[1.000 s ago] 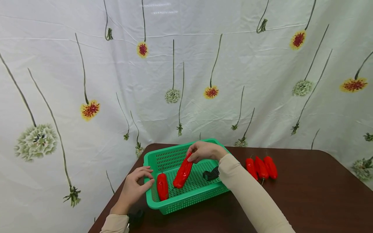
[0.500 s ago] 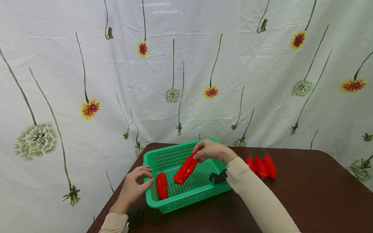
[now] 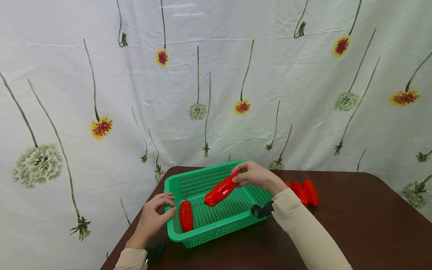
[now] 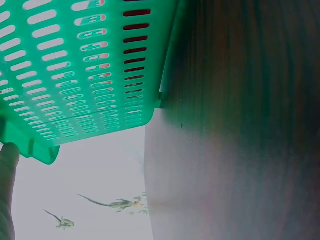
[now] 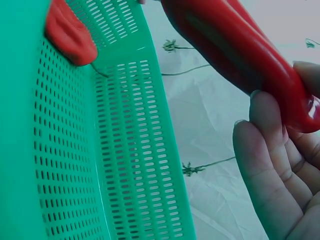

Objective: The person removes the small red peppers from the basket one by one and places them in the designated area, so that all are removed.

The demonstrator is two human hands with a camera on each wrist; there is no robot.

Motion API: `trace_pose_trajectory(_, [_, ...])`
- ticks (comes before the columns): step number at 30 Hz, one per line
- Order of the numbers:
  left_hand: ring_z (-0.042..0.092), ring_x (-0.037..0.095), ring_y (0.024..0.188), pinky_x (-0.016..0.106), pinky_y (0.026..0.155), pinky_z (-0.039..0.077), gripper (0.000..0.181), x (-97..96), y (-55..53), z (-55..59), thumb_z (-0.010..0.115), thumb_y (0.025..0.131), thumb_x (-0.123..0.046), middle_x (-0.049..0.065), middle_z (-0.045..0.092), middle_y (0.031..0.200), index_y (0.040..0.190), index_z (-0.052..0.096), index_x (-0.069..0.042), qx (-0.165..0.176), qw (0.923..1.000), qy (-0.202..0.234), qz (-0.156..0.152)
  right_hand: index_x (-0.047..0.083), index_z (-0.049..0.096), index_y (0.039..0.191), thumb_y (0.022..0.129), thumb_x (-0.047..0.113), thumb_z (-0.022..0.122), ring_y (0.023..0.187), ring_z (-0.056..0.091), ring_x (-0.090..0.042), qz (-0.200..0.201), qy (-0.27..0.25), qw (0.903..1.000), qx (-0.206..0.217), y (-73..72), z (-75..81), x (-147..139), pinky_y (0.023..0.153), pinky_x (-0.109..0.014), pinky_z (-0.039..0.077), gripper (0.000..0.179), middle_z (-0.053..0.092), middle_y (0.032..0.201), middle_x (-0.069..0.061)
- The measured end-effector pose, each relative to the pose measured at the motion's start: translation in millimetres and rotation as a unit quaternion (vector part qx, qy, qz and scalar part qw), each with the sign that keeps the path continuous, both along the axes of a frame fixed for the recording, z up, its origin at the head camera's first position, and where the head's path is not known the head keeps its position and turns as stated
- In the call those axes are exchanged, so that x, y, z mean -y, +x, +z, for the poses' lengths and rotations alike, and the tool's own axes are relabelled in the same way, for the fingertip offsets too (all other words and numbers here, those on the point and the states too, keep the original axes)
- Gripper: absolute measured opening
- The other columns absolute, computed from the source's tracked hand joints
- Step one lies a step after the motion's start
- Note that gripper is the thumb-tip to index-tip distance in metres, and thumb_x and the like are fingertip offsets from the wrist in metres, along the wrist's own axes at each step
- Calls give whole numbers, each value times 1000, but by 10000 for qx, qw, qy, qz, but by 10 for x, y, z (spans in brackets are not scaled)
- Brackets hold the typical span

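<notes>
My right hand pinches a long glossy red pepper at one end, between thumb and fingertips. The pepper hangs slanted over the green plastic basket; in the right wrist view the thumb and fingers meet around its narrow end. Another red pepper lies inside the basket along its left side, its stem toward the back. At the basket's left rim rests my left hand, fingers loosely bent and thumb apart from them. In the left wrist view just one finger shows, right at the rim.
Several red peppers lie together on the dark brown table, right of the basket and partly behind the right sleeve. A white cloth with printed flowers hangs behind the table.
My right hand has moved right with the pepper, which has tilted from steep to flatter and risen slightly. The left hand stays at the rim.
</notes>
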State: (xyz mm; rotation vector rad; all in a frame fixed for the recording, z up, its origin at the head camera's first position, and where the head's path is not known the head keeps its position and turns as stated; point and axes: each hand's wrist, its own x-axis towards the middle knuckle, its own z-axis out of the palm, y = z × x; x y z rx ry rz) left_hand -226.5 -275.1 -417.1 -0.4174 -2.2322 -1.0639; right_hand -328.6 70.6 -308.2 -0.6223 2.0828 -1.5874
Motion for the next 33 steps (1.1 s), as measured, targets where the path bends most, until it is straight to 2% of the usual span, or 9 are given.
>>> trace_pose_trajectory(9, [57,0,115,12,92,47,18,-24,19,1,78,81,1,10,73,109,82,72,-16,29,9999,113,-60,-9,57,122,96,3,62,95,69,-19,-197,-517,9985,-44,65,-69,-238,89,-35,59,29,60,122,-19])
trace_pose_trajectory(20, [55,-5,114,4,89,44,22,-20,10,-12,78,80,5,15,71,109,82,72,-16,-118,9996,154,-182,-4,60,112,97,8,62,99,66,-20,-821,-982,9917,-105,169,-133,-509,91,-37,58,19,61,116,-11])
trace_pose_trajectory(28, [55,-6,114,4,89,44,21,-25,-3,-3,77,80,6,16,71,109,82,72,-14,-141,9995,189,-232,-1,58,111,98,8,60,106,63,-25,-1113,-1185,9867,54,195,-227,-635,97,-43,55,16,52,129,-17])
trace_pose_trajectory(33, [54,-7,114,4,89,44,21,-26,4,6,77,80,6,17,71,108,82,72,-14,-145,9994,187,-239,0,57,108,98,8,61,111,59,-27,-1243,-1362,9827,174,212,-234,-681,98,-43,55,13,46,135,-19])
